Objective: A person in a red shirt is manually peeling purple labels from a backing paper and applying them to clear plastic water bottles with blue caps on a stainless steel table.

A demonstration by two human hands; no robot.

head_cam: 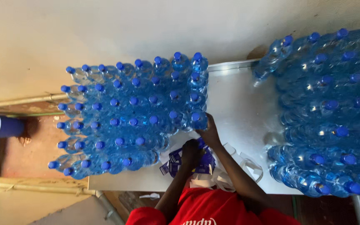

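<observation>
Blue printed labels [188, 160], in a loose bundle on the metal worktop [238, 104], sit clamped in the left hand [190, 153]; the right hand [208, 134] touches a blue-capped clear plastic bottle [198, 119], fingers spread, apparently mid-labelling.

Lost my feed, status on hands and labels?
Left hand on blue labels. Right hand touching bottle. Bottle blocks flank both sides.

blue labels [190, 160] bunched on table, blue-capped bottle [198, 119] upright beside
</observation>
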